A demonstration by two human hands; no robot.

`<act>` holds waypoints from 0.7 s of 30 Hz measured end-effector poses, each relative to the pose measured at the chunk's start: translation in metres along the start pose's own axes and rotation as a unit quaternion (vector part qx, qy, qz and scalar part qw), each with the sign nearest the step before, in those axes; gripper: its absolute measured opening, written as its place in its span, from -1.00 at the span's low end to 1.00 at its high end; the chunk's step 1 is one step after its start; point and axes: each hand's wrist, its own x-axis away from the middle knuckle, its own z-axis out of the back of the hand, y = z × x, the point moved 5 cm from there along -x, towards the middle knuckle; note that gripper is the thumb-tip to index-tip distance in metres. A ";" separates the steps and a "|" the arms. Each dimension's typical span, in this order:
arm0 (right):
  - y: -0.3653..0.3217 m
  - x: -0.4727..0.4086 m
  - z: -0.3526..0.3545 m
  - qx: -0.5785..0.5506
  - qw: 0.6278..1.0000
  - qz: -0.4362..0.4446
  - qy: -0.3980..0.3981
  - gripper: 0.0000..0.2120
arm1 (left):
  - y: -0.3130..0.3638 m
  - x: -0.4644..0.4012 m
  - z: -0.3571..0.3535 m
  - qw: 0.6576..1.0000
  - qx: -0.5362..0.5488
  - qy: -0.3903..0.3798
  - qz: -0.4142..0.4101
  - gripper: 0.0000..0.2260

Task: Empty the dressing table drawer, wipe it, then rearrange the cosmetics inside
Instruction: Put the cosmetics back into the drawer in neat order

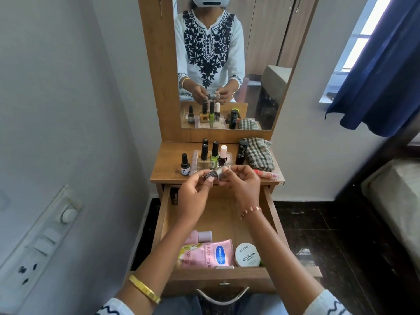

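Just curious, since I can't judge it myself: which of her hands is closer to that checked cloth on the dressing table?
Right. The right hand is just in front of the checked cloth; the left hand is farther off, across the small bottle both hold.

drawer middle bare, pink tube and white jar crowding front

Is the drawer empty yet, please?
No. The open drawer still holds a pink tube, a white tub and a pink bottle.

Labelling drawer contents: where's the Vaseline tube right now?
Head view: the pink Vaseline tube lies at the open drawer's front end, left of the white nail polish remover tub.
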 end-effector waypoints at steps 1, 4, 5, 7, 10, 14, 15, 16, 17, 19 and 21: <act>0.004 0.003 -0.003 -0.008 1.000 -0.016 -0.009 -0.90 | -0.003 0.001 0.005 1.000 0.007 0.011 0.008 -0.76; 0.018 0.012 -0.005 0.067 0.997 -0.039 -0.025 -0.87 | -0.015 0.006 0.021 0.998 0.033 0.045 0.041 -0.74; 0.022 0.014 -0.004 0.123 0.991 -0.035 -0.032 -0.86 | -0.019 0.007 0.025 0.997 0.039 0.053 0.047 -0.73; 0.029 0.020 -0.008 0.211 0.975 -0.020 -0.066 -0.82 | -0.027 0.011 0.032 0.997 0.025 0.056 0.042 -0.73; 0.037 0.032 -0.023 0.318 0.936 0.027 -0.150 -0.72 | -0.037 0.017 0.035 0.999 -0.040 0.026 0.025 -0.72; 0.046 0.039 -0.031 0.407 0.893 0.063 -0.180 -0.77 | -0.048 0.021 0.037 0.995 -0.095 0.011 0.033 -0.64; 0.050 0.040 -0.031 0.404 0.895 0.049 -0.183 -0.77 | -0.050 0.022 0.038 0.995 -0.096 0.011 0.039 -0.63; 0.055 0.040 -0.031 0.405 0.894 0.036 -0.190 -0.76 | -0.054 0.022 0.039 0.995 -0.092 0.008 0.044 -0.64; 0.060 0.040 -0.032 0.413 0.889 0.028 -0.197 -0.74 | -0.056 0.022 0.039 0.995 -0.089 0.002 0.048 -0.65; 0.072 0.037 -0.033 0.422 0.885 0.003 -0.198 -0.73 | -0.062 0.020 0.042 0.994 -0.092 0.007 0.054 -0.70; 0.084 0.028 -0.031 0.423 0.890 -0.032 -0.169 -0.74 | -0.067 0.017 0.051 0.993 -0.098 0.040 0.057 -0.77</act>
